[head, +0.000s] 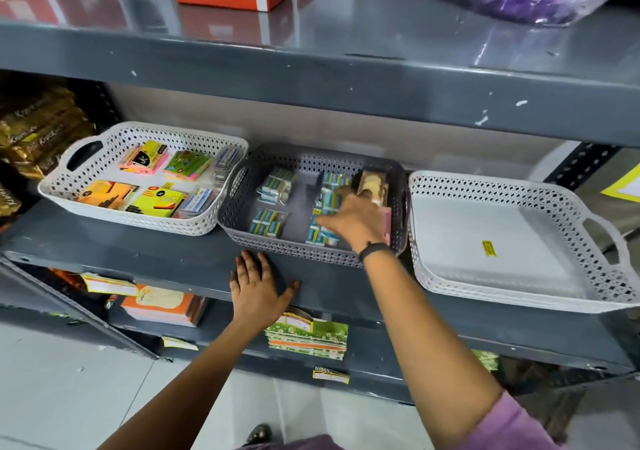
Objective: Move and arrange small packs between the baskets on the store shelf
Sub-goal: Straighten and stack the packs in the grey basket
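Right hand [355, 221]: inside grey basket [277, 247], fingers spread over blue-and-white small packs [320, 233]; grip unclear.
Left hand [258, 288]: open, flat on shelf [138, 259] at basket's 6 o'clock, holding nothing.

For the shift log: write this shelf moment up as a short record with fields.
left basket: white basket with sticky-note packs
middle basket: grey basket with small blue packs
right basket: white stacked basket, only a yellow sticker inside
left hand: left hand flat on the shelf edge, holding nothing
right hand: right hand reaching into the grey basket over the packs; grip blurred, cannot tell
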`<state>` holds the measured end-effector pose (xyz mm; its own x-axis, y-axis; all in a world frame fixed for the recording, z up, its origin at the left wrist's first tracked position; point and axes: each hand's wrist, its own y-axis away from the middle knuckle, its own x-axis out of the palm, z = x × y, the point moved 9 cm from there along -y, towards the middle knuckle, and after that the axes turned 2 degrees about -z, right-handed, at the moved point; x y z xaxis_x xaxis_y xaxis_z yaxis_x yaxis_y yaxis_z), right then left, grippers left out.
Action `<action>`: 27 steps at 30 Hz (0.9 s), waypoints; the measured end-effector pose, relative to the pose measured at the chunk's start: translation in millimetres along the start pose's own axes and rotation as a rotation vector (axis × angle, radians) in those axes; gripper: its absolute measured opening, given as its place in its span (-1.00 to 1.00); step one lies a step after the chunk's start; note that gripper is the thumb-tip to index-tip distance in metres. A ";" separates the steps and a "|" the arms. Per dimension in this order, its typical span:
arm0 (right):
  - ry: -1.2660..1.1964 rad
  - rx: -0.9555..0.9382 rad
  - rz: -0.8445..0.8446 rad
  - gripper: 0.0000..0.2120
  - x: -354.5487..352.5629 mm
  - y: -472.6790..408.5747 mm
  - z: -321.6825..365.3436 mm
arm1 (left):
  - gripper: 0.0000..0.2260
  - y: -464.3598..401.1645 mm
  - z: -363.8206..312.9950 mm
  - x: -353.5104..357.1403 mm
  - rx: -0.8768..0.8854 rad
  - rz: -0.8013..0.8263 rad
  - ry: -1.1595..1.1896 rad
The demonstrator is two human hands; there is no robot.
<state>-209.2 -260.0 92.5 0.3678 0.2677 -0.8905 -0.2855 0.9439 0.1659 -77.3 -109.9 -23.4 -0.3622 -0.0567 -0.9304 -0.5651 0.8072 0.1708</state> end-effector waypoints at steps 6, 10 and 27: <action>0.291 0.019 0.034 -0.33 50.3 -16.9 14.0 | -0.37 4.0 12.8 -19.7 0.113 0.068 -0.024; 0.112 0.058 0.062 -0.49 48.0 -23.5 8.9 | -0.78 5.7 8.2 -85.8 0.156 -0.226 0.219; -0.139 0.028 0.149 -0.65 48.1 -14.9 -4.4 | -0.70 -89.7 -93.5 -43.4 0.020 0.342 0.640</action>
<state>-191.1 -262.0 45.3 0.4426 0.4269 -0.7886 -0.3218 0.8964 0.3047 -80.3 -234.8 32.0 -0.8828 -0.1268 -0.4524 -0.3306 0.8518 0.4064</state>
